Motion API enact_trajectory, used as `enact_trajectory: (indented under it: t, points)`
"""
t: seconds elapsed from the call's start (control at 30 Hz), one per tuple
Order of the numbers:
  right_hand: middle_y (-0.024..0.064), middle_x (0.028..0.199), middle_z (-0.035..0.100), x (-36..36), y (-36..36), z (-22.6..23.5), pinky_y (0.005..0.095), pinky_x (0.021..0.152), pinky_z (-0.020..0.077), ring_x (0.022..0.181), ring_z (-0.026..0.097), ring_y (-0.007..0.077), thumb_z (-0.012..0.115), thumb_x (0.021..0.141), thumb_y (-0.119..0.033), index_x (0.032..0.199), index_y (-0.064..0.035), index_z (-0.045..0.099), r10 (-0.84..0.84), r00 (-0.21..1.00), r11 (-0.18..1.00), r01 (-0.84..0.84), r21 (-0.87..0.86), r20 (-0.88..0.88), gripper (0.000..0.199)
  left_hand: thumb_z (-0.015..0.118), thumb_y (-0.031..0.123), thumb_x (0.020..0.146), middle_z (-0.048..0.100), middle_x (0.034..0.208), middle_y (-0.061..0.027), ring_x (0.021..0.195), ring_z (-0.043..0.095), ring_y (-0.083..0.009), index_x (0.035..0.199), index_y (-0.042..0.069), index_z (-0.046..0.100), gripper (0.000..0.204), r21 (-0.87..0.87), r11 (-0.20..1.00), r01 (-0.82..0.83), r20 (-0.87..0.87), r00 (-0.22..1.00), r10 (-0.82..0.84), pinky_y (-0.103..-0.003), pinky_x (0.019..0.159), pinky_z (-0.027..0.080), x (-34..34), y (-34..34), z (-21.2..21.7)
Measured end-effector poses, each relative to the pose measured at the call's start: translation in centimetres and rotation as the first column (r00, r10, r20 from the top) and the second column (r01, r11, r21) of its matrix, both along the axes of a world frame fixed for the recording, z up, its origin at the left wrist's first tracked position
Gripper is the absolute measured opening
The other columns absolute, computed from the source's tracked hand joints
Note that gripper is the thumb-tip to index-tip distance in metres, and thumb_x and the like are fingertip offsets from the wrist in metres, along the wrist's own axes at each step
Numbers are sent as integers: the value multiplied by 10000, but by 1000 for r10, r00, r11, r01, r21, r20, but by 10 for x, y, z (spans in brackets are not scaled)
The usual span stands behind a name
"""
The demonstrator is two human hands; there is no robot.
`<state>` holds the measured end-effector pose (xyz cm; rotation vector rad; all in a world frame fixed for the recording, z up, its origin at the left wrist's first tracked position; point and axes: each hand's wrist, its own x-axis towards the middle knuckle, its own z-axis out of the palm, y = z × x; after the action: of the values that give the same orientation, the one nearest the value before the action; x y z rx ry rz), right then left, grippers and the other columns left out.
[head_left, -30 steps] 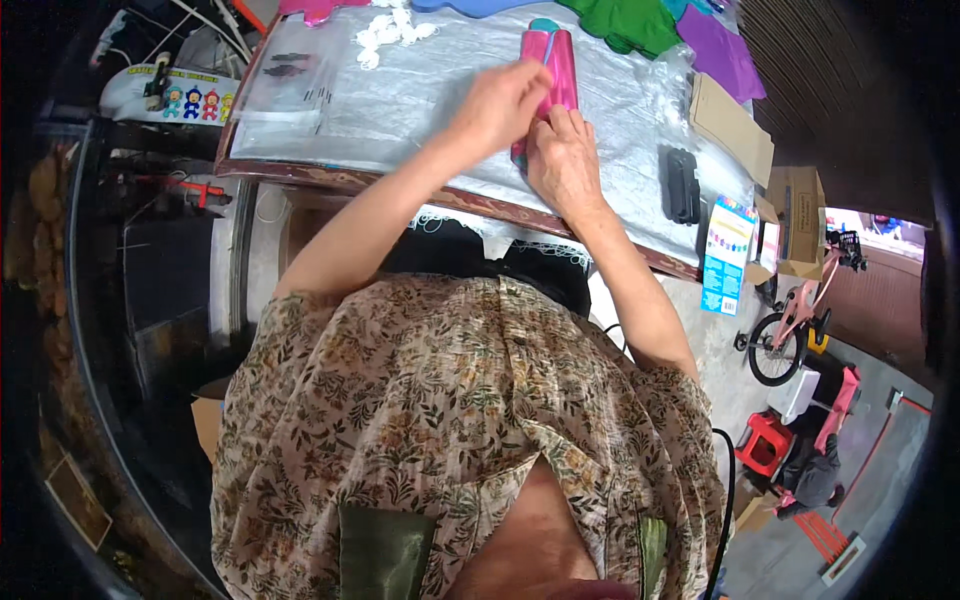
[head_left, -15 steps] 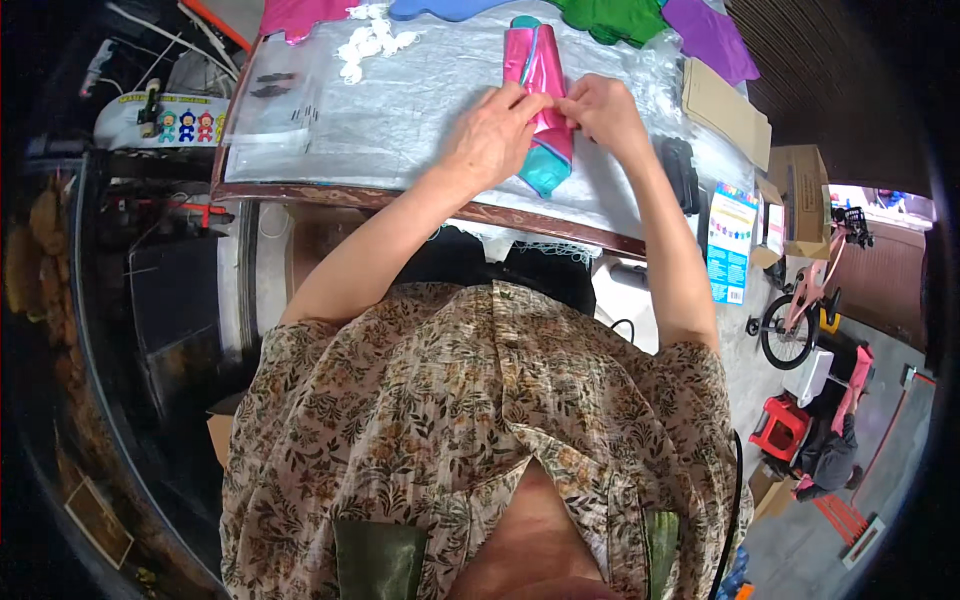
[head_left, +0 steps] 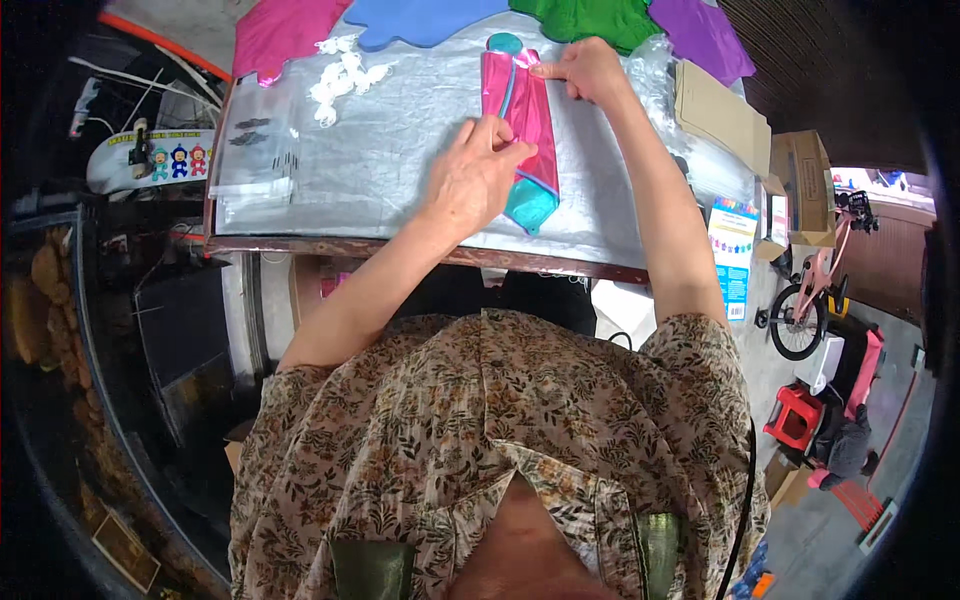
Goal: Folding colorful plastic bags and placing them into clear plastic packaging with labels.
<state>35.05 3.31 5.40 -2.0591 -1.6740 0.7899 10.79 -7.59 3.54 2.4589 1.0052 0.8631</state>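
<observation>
A long folded piece of shiny pink and teal sheet material lies on the table, its teal ends showing at top and bottom. My left hand is closed over the lower left part of the fold, thumb and forefinger pinched at the pink layer. At the upper right edge of the fold is my right hand, its thumb laid on the pink material and the other fingers curled; what lies under those fingers is hidden.
Shiny pink, blue, green and purple pieces line the far edge. White string bundles and clear plastic bags lie left. Cardboard sheets and a printed blue card are at right.
My right hand has moved up along the fold to its far end. My left hand has shifted slightly down and left, and the pink layer now lies flatter and more exposed.
</observation>
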Motion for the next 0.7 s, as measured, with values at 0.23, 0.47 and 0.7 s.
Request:
enact_trajectory:
  t: [0.23,0.47,0.7]
  points:
    - [91,542,639,-6,11,-5,380,588,525,505,621,236,852,681,-581,567,-20,641,-96,989,995,93,27,113,610,673,100,844,586,1077,-87,992,594,-292,1069,117,744,237,-41,998,-52,54,997,54,-412,812,547,3,-2,2]
    - [79,486,582,-15,-31,-12,394,515,491,441,587,206,786,767,-608,566,-56,603,-57,966,984,12,176,252,615,645,104,863,619,1016,-107,942,621,-308,1144,106,720,290,18,998,-68,120,991,65,-414,815,540,3,8,-8]
    - [95,539,626,-26,-109,-6,445,604,509,599,668,276,783,745,-618,615,-45,668,4,971,999,-14,37,241,598,688,231,882,629,1018,-106,935,630,-315,1144,113,726,290,44,992,-121,56,991,119,-429,815,546,7,15,-17]
